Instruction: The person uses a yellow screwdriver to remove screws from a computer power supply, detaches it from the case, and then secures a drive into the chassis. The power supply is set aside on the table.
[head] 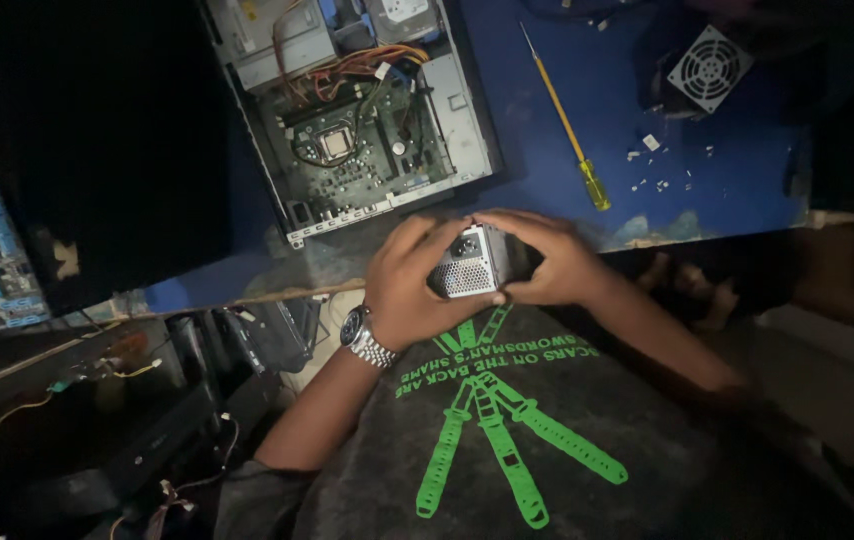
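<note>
Fingers of both hands, left [409,285] + right [547,262], clamped on 1 metal box [469,262] | 1 screwdriver [567,122] | 1 open PC case [357,110]

Open computer case [367,120], yellow screwdriver [569,130], fan [709,68], loose screws [659,170] on blue table [727,190].

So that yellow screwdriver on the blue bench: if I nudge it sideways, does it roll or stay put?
The screwdriver probably rolls: its long thin shaft and rounded handle lie flat on the bench. It looks stiff and light, so a small push should move it. It might scatter the small loose parts lying to its right.
</note>
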The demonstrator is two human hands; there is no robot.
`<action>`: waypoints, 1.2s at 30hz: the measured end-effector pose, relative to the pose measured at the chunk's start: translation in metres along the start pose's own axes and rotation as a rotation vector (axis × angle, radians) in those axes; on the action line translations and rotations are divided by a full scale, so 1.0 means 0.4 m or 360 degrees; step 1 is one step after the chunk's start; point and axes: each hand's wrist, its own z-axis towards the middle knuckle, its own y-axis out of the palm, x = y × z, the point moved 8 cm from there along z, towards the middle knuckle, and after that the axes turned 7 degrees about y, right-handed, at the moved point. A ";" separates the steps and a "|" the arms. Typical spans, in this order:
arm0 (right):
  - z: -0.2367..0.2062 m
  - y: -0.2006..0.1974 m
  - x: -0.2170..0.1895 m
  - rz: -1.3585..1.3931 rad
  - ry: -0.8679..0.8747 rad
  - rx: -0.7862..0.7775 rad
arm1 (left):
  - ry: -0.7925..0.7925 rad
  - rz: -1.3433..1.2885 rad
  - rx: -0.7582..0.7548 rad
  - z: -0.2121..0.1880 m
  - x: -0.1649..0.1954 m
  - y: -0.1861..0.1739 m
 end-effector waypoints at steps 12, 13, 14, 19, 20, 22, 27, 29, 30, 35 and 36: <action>0.012 0.027 0.038 0.0120 0.0100 -0.0067 | -0.0094 0.0107 -0.0109 0.020 -0.031 0.024; 0.013 0.029 0.042 0.0127 0.0105 -0.0080 | -0.0070 0.0111 -0.0095 0.020 -0.030 0.025; 0.016 0.033 0.045 0.0135 0.0109 -0.0093 | -0.0088 0.0097 -0.0105 0.019 -0.035 0.029; 0.032 0.044 0.080 0.0078 0.0117 -0.0115 | -0.0089 0.0152 -0.0084 0.020 -0.070 0.051; 0.038 0.051 0.095 0.0050 0.0157 -0.0116 | -0.0084 0.0135 -0.0090 0.022 -0.082 0.058; 0.049 0.062 0.120 0.0019 0.0195 -0.0117 | -0.0067 0.0098 -0.0103 0.029 -0.106 0.075; 0.060 0.085 0.159 0.0029 0.0239 -0.0123 | -0.0095 0.0083 -0.0139 0.017 -0.148 0.101; 0.062 0.092 0.170 0.0058 0.0276 -0.0154 | -0.0098 0.0073 -0.0130 0.014 -0.161 0.106; 0.063 0.096 0.175 0.0074 0.0296 -0.0169 | -0.0104 0.0070 -0.0126 0.012 -0.167 0.108; 0.072 0.099 0.175 0.0126 0.0238 -0.0180 | -0.0093 0.0051 -0.0160 0.010 -0.191 0.116; 0.074 0.099 0.171 0.0156 0.0206 -0.0189 | -0.0059 0.0040 -0.0151 0.009 -0.191 0.114</action>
